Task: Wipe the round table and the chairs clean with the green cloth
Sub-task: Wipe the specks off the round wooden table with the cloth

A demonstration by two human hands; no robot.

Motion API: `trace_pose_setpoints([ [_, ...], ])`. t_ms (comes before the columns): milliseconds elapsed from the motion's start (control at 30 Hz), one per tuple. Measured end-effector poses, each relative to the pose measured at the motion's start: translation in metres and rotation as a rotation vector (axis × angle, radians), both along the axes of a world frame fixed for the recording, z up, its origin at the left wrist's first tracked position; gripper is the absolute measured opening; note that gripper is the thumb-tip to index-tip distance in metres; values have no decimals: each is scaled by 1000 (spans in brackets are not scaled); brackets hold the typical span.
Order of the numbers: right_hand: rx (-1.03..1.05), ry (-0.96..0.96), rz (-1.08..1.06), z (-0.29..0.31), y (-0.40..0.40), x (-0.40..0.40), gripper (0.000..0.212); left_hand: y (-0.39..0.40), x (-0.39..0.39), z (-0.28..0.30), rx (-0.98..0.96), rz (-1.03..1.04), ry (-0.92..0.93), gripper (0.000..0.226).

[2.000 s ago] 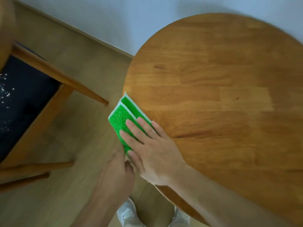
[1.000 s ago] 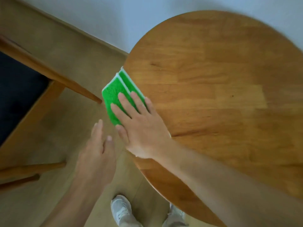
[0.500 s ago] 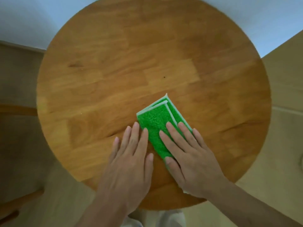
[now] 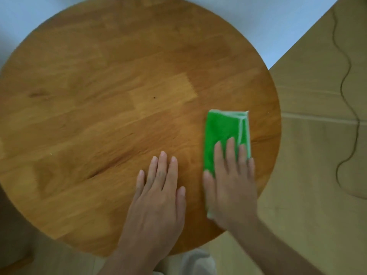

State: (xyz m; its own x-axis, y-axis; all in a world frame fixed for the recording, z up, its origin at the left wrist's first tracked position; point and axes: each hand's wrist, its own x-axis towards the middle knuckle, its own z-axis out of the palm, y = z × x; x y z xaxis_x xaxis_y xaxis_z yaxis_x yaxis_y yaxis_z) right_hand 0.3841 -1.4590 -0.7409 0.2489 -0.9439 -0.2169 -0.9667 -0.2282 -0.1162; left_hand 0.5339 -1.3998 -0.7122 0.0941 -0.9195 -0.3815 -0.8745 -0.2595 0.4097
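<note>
Seen from above: round wooden desk (image 4: 99, 96), with the folded green cloth (image 4: 224, 133) lying flat on its right side, close to the rim. Right hand (image 4: 230, 185) pressed palm-down on the cloth's near half, fingers (image 4: 230, 149) straight and together, not curled. Left hand (image 4: 158, 199) flat on bare wood just beside it, fingers extended, holding nothing. Dark wavy cord (image 4: 347, 76) on the floor (image 4: 309, 155) at right.

Round wooden table (image 4: 99, 96) w/ folded green cloth (image 4: 222, 132) + 2 hands flat on top.
</note>
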Motion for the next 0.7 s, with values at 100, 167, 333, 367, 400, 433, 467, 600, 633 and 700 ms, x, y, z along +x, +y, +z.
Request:
trace_pose_setpoints([
  [100, -23, -73, 233, -8, 59, 10, 59, 0, -10, 2, -46, -5, 64, 56],
  [167, -9, -114, 351, -10, 71, 2, 53, 0, -17, 4, -43, -13, 106, 56],
  [333, -8, -59, 405, -6, 5, -47, 54, 7, -27, 4, -7, -53, 110, 54],
  [367, -23, -51, 327, -7, -17, -57, 54, 9, -28, 3, -5, -55, 106, 54],
  [400, -27, -55, 232, -7, -39, -68, 56, 11, -28, 2, -9, -44, 109, 55],
  [433, -19, -60, 125, -7, -62, -76, 60, 13, -28, 1, -22, -27, 117, 58],
  [467, -8, -53, 30, -7, -83, -83, 63, 16, -28, 0, -32, -20, 119, 60],
  [600, -69, -21, -211, -8, -143, -77, 63, 20, -22, 3, -33, 0, 86, 63],
  [633, -78, -39, -267, -8, -151, -67, 63, 20, -19, 6, 6, -28, 66, 63],
  [700, -82, -58, -369, -9, -162, -40, 66, 22, -11, 8, 29, 0, 102, 61],
])
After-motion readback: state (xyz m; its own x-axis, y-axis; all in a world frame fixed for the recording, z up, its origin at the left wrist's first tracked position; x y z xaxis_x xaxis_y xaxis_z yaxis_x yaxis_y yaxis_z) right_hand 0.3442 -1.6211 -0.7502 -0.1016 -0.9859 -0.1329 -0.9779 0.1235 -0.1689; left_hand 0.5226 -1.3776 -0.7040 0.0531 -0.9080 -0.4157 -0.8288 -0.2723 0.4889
